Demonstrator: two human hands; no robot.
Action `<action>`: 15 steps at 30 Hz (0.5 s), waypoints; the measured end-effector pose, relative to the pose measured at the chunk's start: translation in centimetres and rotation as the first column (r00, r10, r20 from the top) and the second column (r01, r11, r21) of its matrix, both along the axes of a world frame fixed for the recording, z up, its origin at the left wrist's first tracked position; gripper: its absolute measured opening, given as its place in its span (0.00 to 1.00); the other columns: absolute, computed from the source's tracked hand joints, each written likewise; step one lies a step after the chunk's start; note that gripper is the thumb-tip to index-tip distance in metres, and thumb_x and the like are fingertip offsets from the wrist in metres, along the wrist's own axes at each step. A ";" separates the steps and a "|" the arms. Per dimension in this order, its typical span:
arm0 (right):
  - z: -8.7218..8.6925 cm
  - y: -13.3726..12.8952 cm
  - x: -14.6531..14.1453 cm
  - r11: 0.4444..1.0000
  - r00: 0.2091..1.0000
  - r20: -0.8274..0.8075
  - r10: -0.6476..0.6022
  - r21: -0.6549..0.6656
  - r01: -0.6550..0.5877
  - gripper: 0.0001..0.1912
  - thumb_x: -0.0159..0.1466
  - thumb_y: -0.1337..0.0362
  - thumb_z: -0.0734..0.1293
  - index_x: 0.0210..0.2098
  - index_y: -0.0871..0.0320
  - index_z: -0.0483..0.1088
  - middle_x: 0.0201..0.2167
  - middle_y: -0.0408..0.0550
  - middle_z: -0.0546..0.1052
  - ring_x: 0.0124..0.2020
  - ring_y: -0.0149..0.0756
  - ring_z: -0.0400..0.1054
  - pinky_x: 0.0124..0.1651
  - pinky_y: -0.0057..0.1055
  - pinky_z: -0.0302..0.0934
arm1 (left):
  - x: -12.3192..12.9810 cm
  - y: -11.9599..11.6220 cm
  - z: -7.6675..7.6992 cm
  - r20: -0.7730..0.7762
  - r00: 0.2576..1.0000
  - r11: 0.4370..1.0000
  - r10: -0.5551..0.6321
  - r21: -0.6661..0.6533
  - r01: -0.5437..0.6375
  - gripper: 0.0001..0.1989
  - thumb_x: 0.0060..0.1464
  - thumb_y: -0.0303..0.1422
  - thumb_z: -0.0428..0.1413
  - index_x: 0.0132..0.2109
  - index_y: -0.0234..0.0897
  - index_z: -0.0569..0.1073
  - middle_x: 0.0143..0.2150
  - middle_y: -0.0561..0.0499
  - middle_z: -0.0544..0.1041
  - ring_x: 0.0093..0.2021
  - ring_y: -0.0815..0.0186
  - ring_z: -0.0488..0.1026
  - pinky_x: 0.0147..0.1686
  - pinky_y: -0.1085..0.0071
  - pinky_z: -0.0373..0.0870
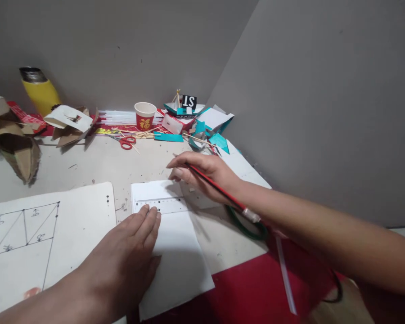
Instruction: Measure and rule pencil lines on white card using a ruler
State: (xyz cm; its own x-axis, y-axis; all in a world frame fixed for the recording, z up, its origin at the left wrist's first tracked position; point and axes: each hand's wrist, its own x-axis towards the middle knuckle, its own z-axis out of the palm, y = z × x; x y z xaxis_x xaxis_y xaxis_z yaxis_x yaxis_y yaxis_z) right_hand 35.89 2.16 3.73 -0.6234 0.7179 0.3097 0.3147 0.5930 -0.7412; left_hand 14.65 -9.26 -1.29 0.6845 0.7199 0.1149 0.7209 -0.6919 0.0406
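To hold a clear ruler true, the left hand seems best served by even pressure, fingertips back from the edge; the right hand would likely do well to lay its red-and-black pencil at one constant slant. The left is flattened, fingers extended and side by side, their tips touching the ruler, which lies on white paper. The right is curled, gripping the pencil between thumb and fingers; its point is too blurred to place. Left of the paper, on the worktop, is a sheet with a drawn diagram; farther back are red-handled scissors, a paper cup and a yellow bottle.
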 end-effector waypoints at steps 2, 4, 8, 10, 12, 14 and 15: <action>0.1 -0.7 2.3 0.993 0.993 0.080 -0.090 0.080 0.084 0.10 0.68 0.60 0.63 0.43 0.58 0.72 0.35 0.48 0.77 0.35 0.35 0.70 0.40 0.33 0.64 | -0.1 0.0 -0.1 -0.005 1.000 1.000 -0.012 0.020 0.012 0.27 0.56 0.29 0.45 0.60 0.21 0.68 0.62 0.33 0.68 0.62 0.46 0.66 0.56 0.55 0.71; -0.2 -1.6 4.1 0.985 0.978 0.116 -0.171 0.026 0.170 0.15 0.70 0.58 0.60 0.50 0.57 0.72 0.36 0.49 0.77 0.35 0.34 0.70 0.39 0.34 0.65 | -0.1 0.1 -0.2 -0.024 0.999 0.999 -0.032 0.037 0.033 0.27 0.55 0.28 0.46 0.61 0.20 0.67 0.63 0.32 0.67 0.62 0.45 0.65 0.56 0.54 0.70; -1.0 -2.8 5.3 0.954 0.973 0.018 -0.232 -0.193 0.231 0.20 0.71 0.54 0.56 0.47 0.58 0.75 0.31 0.48 0.75 0.27 0.30 0.68 0.32 0.31 0.65 | -0.2 0.1 0.0 -0.047 0.999 1.000 -0.023 0.004 0.024 0.29 0.57 0.31 0.48 0.64 0.25 0.63 0.65 0.34 0.66 0.63 0.44 0.64 0.56 0.52 0.70; -1.3 -2.6 4.8 0.933 0.977 -0.036 -0.209 -0.308 0.189 0.17 0.69 0.56 0.60 0.41 0.59 0.75 0.25 0.45 0.73 0.25 0.30 0.67 0.30 0.30 0.64 | -0.3 0.1 0.1 -0.036 0.999 1.000 -0.007 -0.013 0.006 0.30 0.58 0.33 0.48 0.66 0.28 0.60 0.66 0.37 0.64 0.64 0.45 0.63 0.57 0.52 0.68; -1.8 -1.9 4.2 0.899 0.982 -0.071 -0.175 -0.419 0.130 0.11 0.65 0.59 0.64 0.38 0.60 0.74 0.21 0.42 0.71 0.23 0.29 0.66 0.27 0.28 0.63 | -0.3 0.1 0.3 -0.029 1.000 1.000 -0.003 -0.027 0.002 0.31 0.59 0.35 0.47 0.67 0.29 0.58 0.68 0.40 0.61 0.64 0.46 0.63 0.58 0.52 0.67; -2.4 -1.1 3.6 0.867 0.982 -0.103 -0.159 -0.491 0.089 0.07 0.61 0.62 0.66 0.36 0.60 0.72 0.19 0.39 0.70 0.20 0.27 0.63 0.23 0.26 0.60 | -0.2 0.2 0.4 -0.036 0.999 0.999 -0.007 -0.039 0.006 0.31 0.59 0.36 0.47 0.67 0.29 0.58 0.68 0.41 0.61 0.63 0.46 0.63 0.57 0.51 0.66; -2.7 -0.7 3.3 0.856 0.982 -0.114 -0.154 -0.511 0.074 0.06 0.60 0.64 0.66 0.35 0.59 0.70 0.19 0.39 0.70 0.19 0.27 0.63 0.22 0.25 0.59 | -0.1 0.3 0.4 -0.040 0.999 0.999 -0.004 -0.042 0.002 0.30 0.60 0.36 0.46 0.67 0.29 0.58 0.68 0.40 0.62 0.62 0.45 0.64 0.57 0.50 0.66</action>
